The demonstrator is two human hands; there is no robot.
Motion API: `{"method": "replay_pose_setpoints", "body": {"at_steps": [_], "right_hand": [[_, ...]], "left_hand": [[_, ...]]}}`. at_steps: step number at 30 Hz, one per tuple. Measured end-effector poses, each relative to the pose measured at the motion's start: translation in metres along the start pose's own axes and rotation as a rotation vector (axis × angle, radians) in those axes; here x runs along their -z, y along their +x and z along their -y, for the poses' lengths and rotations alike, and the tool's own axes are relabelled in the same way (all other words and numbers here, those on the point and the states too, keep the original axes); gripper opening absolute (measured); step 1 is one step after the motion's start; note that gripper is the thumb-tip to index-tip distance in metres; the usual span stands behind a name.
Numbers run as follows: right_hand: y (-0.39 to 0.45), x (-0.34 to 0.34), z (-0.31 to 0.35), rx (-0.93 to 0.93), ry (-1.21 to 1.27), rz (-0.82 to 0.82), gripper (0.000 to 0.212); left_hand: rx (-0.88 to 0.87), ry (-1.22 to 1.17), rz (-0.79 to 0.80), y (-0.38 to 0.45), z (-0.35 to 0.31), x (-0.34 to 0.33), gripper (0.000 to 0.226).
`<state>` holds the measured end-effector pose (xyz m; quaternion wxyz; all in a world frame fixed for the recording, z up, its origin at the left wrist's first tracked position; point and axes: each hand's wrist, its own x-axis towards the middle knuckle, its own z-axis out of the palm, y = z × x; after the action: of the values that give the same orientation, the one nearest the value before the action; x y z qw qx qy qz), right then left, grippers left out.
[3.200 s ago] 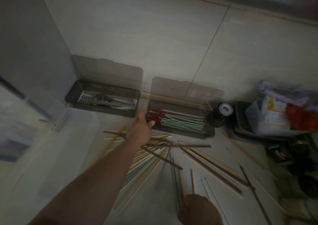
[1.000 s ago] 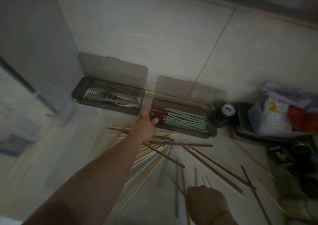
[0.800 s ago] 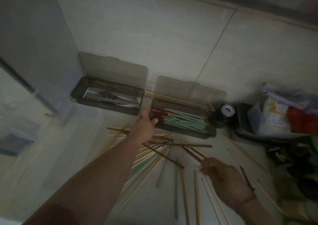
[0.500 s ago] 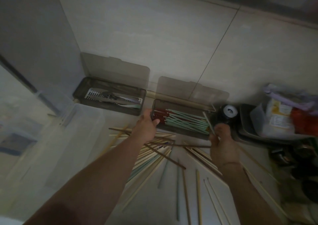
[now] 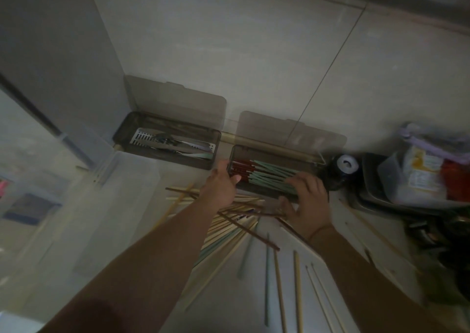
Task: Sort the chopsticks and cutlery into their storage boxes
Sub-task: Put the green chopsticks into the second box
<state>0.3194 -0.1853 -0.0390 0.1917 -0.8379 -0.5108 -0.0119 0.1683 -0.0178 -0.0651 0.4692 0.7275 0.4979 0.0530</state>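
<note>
Both hands meet at the chopstick box (image 5: 269, 154), a smoky translucent case lying on the counter (image 5: 254, 307) with its lid tipped open against the wall. Curled around the box's near left corner, the left hand (image 5: 221, 187) grips the rim, thumb laid along the edge. At the box's right half, the right hand (image 5: 306, 200) lies with fingers spread and relaxed across the green chopsticks (image 5: 272, 177) inside, thumb stretched down toward the loose sticks; in the dim light it seems to press on them rather than pinch any.

Nearest the camera, several single sticks lie apart on the counter between the forearms: a teal chopstick (image 5: 267, 281) and pale wooden ones beside it, all running roughly toward the wall. Farther in, under the left forearm, a fanned pile of loose chopsticks (image 5: 229, 225) spreads out, with a long dark brown chopstick (image 5: 249, 231) crossing it diagonally.

Inside the chopstick box, red chopsticks (image 5: 241, 171) sit at the left end, touching the green ones that fill the rest. Left of it, apart by a narrow gap, stands the cutlery box (image 5: 165, 154), also open, holding a slotted metal tray and some utensils too murky to name. A clear plastic bin (image 5: 76, 218) stands at the far left. Right of the chopstick box are a dark jar (image 5: 343, 167) with a white top and a cluttered tray of packets (image 5: 419, 177).
</note>
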Motion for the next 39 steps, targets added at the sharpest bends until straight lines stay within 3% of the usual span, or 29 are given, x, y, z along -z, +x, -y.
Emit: {"method": "replay_pose_setpoints", "body": {"at_steps": [3, 7, 12, 16, 19, 21, 24, 28, 30, 31, 33, 35, 37, 39], "right_hand": [[-0.043, -0.001, 0.025, -0.014, -0.062, 0.022, 0.021], [-0.096, -0.004, 0.054, -0.243, -0.232, 0.486, 0.039], [-0.144, -0.010, 0.054, -0.349, -0.213, 0.654, 0.047], [-0.158, -0.013, 0.054, -0.324, -0.223, 0.570, 0.025], [-0.158, -0.001, 0.058, -0.310, -0.196, 0.574, 0.027], [-0.162, -0.005, 0.054, -0.290, -0.258, 0.545, 0.042], [-0.156, -0.003, 0.055, -0.281, -0.275, 0.682, 0.048], [-0.156, -0.002, 0.067, -0.249, -0.275, 0.774, 0.032], [-0.157, 0.008, 0.075, -0.288, -0.223, 0.766, 0.016], [-0.156, 0.013, 0.077, -0.281, -0.197, 0.776, 0.017], [-0.159, 0.021, 0.074, -0.243, -0.091, 0.931, 0.008], [-0.155, 0.031, 0.065, -0.261, 0.238, 0.943, 0.012], [-0.136, 0.038, 0.056, -0.270, 0.391, 0.889, 0.025], [-0.114, 0.041, 0.038, -0.230, 0.362, 0.631, 0.023]], "left_hand": [[0.003, 0.008, -0.010, 0.001, 0.001, -0.001, 0.033], [-0.003, 0.041, -0.039, 0.001, 0.001, -0.002, 0.038], [0.015, 0.039, -0.044, 0.002, 0.003, -0.003, 0.041], [0.026, 0.023, -0.042, 0.002, 0.002, -0.005, 0.039], [0.017, 0.007, -0.046, 0.001, 0.001, -0.004, 0.038], [0.018, -0.006, -0.043, 0.001, 0.001, -0.004, 0.036], [0.018, -0.015, -0.049, 0.001, 0.001, -0.004, 0.035], [0.015, -0.014, -0.041, 0.002, 0.001, -0.004, 0.037], [0.020, -0.012, -0.045, 0.002, 0.001, -0.004, 0.038], [0.024, -0.011, -0.048, 0.002, 0.001, -0.004, 0.038], [0.028, -0.017, -0.054, 0.003, 0.001, -0.005, 0.038], [0.021, -0.015, -0.052, 0.003, 0.002, -0.004, 0.037], [0.013, 0.006, -0.043, 0.003, 0.003, -0.004, 0.037], [0.013, 0.015, -0.031, 0.003, 0.004, -0.004, 0.039]]}}
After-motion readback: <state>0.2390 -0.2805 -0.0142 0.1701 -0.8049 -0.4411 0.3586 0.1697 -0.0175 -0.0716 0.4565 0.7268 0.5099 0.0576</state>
